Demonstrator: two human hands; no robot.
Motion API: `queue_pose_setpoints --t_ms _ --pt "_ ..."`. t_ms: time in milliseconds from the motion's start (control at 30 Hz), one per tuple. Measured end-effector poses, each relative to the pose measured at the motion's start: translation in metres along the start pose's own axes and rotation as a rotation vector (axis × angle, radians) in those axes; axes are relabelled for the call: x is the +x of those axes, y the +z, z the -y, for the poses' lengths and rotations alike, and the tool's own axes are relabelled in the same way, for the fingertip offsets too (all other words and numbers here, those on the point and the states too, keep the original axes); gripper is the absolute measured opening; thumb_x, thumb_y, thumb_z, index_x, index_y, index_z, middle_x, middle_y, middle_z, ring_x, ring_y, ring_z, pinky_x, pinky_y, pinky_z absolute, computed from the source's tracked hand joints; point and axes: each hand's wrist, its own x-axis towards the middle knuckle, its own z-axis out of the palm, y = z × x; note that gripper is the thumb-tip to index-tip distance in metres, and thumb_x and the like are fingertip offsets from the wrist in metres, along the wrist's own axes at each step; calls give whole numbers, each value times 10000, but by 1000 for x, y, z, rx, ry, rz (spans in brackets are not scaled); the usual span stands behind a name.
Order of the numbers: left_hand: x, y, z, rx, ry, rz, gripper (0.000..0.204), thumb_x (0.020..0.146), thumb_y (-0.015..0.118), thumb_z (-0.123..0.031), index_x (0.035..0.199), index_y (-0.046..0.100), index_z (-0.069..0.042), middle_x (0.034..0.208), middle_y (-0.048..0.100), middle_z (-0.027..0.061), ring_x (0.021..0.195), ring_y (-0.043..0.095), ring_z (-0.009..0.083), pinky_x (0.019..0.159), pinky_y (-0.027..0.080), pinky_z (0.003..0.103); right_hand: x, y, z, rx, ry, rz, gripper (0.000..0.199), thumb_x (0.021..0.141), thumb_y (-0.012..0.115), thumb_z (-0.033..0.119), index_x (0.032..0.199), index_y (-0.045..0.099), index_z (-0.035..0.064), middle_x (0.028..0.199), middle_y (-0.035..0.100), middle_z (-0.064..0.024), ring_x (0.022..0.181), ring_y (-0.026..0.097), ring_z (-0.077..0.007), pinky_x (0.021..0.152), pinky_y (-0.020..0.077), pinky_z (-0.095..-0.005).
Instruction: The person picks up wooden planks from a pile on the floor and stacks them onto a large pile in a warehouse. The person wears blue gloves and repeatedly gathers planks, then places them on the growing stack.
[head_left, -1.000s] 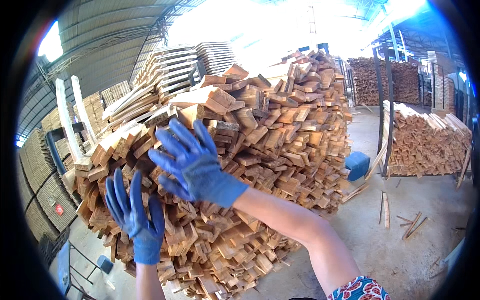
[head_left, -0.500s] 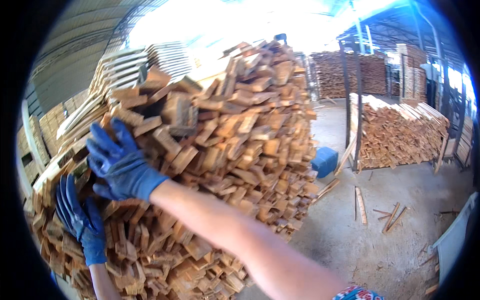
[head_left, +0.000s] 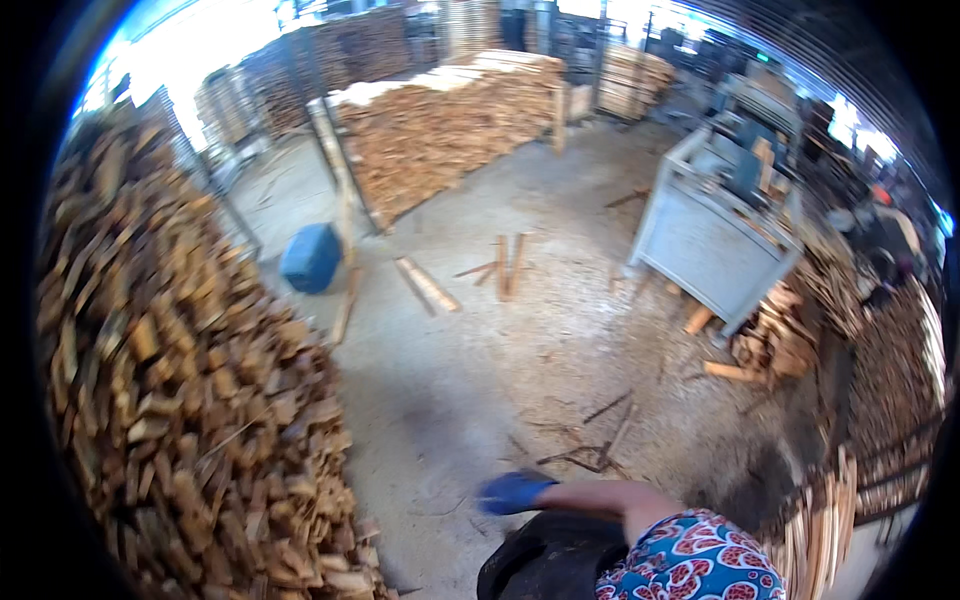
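Woodpile (head_left: pixel 190 400) fills the left side of the view, a tall stack of short cut boards whose ends face outward. One blue-gloved hand, the right hand (head_left: pixel 515 492), reaches leftward low in the picture, its forearm running roughly level from a patterned sleeve (head_left: pixel 690 560); it is blurred, so whether its fingers are spread or closed cannot be told, and it appears to hold nothing. It hangs above the dusty floor (head_left: pixel 470 390), near the foot of the woodpile but apart from it. The left hand is out of sight. A blue box-shaped container (head_left: pixel 312 257) sits on the floor beside the pile's far end. Loose planks (head_left: pixel 428 284) lie scattered further out, their long axes pointing mostly away from the viewer. A grey metal machine stand (head_left: pixel 715 240) stands to the right, with more stacked wood (head_left: pixel 450 125) behind.
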Motion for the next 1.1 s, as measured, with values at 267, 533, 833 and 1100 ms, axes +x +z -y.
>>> queue_pose_setpoints --t_ms 267,533,833,1100 --pt "-104 104 -284 -1380 -46 1053 304 869 566 -157 1142 587 -25 1163 596 172 1088 547 343 945 424 407 -390 92 -180 575 1466 -355 531 823 484 528 1040 683 87 1071 646 -177 985 621 -320 845 473 -406" --pt "-116 164 -532 -1739 604 1571 302 855 614 -168 1121 603 -24 1144 611 163 1090 561 328 929 441 394 -402 259 -183 1138 1127 -927 477 851 542 511 1101 657 122 1080 664 -101 979 634 -262 874 467 -333" --pt "-176 263 -680 -904 478 2023 400 869 619 -245 1189 556 -14 1177 589 149 1066 566 275 909 449 368 -485 249 -242 1550 1197 -1722 325 852 658 323 1023 673 47 886 681 -34 733 618 -140 667 500 -288" --pt "-253 277 -866 -722 336 2218 336 866 634 -179 1148 581 -5 1160 599 119 1023 584 222 902 457 326 -569 229 -357 1637 902 -1684 281 901 586 255 1099 650 67 887 671 -2 762 610 -119 692 500 -292"
